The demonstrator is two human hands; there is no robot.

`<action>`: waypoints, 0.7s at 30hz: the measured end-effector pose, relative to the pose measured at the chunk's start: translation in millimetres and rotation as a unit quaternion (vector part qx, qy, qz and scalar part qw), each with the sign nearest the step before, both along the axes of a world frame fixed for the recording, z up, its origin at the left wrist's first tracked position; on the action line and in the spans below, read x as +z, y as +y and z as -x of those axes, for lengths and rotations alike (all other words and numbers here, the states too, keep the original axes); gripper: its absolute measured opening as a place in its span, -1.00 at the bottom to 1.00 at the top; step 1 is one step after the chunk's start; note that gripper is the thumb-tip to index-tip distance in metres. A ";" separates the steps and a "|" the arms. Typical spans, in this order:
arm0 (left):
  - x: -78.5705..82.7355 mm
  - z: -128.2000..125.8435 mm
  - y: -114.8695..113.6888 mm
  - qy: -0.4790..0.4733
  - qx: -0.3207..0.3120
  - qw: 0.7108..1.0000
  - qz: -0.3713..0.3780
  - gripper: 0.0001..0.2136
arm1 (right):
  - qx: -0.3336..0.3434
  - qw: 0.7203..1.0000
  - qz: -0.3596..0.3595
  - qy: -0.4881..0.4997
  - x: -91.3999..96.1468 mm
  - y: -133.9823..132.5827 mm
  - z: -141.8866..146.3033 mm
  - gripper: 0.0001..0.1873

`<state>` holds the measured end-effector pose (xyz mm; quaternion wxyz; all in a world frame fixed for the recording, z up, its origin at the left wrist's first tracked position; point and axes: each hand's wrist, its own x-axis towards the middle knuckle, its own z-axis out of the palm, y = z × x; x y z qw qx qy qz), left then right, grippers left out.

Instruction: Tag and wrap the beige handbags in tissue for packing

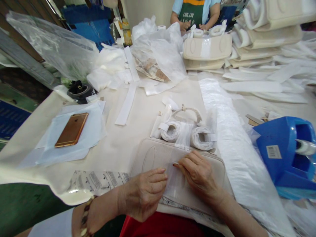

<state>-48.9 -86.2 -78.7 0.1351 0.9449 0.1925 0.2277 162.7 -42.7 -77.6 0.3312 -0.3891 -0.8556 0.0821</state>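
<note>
A beige handbag (145,161) lies flat in front of me, its near edge close to my lap. A clear plastic strip (174,186) runs across its middle. My left hand (148,192) is closed in a pinch at the strip's left edge. Opposite it, my right hand (198,172) pinches at the strip's right side, fingertips close to the bag. Two white-wrapped rolls, a left roll (171,131) and a right roll (203,139), sit along the bag's far edge. Behind them stands a curved handle (189,110), partly wrapped. What lies between my fingertips is small and partly hidden.
A gold phone (72,130) rests on pale sheets at left. White foam sheeting (232,141) runs along the right, beside a blue tape dispenser (283,151). Wrapped beige bags (207,47) are stacked at the back, near a co-worker in a green apron (191,14).
</note>
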 end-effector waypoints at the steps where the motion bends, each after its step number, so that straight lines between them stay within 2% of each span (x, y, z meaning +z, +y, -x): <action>1: -0.6 0.2 -0.3 -0.005 -0.001 1.000 0.003 -0.81 | -0.003 1.000 -0.005 -0.008 -1.3 -0.1 1.0 -0.66; 4: 3.7 -1.3 -0.5 -0.012 0.003 1.000 0.014 -0.87 | -0.008 1.000 -0.017 -0.017 -2.9 0.1 3.9 -0.67; 7: 14.4 -9.8 1.3 -0.003 0.026 0.999 0.025 -0.84 | -0.006 1.000 -0.023 -0.015 -1.4 0.5 5.5 -0.65; 10: 19.1 -24.1 4.7 0.018 0.063 0.998 -0.019 -0.85 | -0.002 0.999 -0.033 -0.012 -0.2 1.0 4.8 -0.64; 14: 5.4 -36.3 6.8 0.024 0.126 0.981 -0.146 -0.76 | -0.010 0.999 -0.032 -0.016 -2.5 2.3 5.9 -0.63; 18: -5.1 -35.5 6.0 0.036 0.144 0.973 -0.176 -0.75 | -0.027 1.000 0.001 0.013 1.1 0.5 11.7 -0.71; 21: -5.9 -35.5 6.3 0.044 0.145 0.968 -0.198 -0.75 | -0.057 0.995 -0.009 0.087 15.2 -7.8 -3.4 -0.84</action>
